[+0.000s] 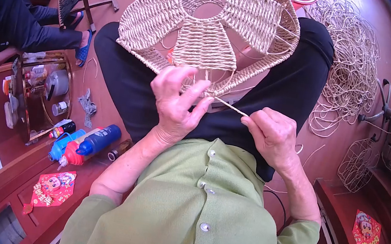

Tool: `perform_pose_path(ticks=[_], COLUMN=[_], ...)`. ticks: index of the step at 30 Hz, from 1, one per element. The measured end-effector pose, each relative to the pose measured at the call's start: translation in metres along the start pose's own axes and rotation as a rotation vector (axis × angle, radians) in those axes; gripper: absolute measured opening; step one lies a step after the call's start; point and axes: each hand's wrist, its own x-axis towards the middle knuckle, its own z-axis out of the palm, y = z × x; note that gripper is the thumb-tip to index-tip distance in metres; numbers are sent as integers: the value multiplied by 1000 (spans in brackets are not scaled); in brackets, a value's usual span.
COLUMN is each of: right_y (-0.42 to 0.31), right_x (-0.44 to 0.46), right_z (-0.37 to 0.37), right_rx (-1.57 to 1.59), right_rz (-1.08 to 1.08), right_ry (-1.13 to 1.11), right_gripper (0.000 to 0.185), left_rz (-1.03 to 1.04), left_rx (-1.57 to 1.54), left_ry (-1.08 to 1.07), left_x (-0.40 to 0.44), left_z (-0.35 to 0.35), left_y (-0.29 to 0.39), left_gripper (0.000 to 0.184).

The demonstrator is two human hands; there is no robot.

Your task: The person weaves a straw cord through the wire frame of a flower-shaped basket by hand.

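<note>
A woven cord basket (pixel 257 75) with a flower-shaped panel (pixel 206 43) of petals around a ring rests across my lap. At its near edge, my left hand (pixel 178 100) is closed, with thumb and forefinger pinching the pale cord where it meets the weave; the exact contact is partly hidden by the fingers. My right hand (pixel 272 135) is to the right, its fingers wrapped round the same cord (pixel 230 106). Between the two hands the cord runs nearly straight. Thin strands span the gaps between the petals and the basket's rim.
Loose cord (pixel 347 58) lies in a large tangled heap on the floor at right. Bottles (pixel 100 139) stand at left beside a cart (pixel 45 86) of jars. Another person's legs (pixel 35 19) show at upper left. A wire frame (pixel 358 165) sits at right.
</note>
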Motion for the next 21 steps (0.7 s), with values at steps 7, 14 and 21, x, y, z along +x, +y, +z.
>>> perform_pose_path(ticks=[7, 14, 21], right_y=[0, -35, 7], right_x=[18, 101, 104], right_z=[11, 18, 11], right_rx=[764, 744, 714], right_rz=[-53, -138, 45], right_ry=[98, -93, -127], right_gripper=[14, 28, 14], left_rz=[-29, -58, -86], left_rx=[-62, -151, -138], left_ry=[-125, -42, -69], left_x=[-9, -15, -6], left_z=[9, 9, 13], left_y=[-3, 15, 22], left_gripper=[31, 23, 27])
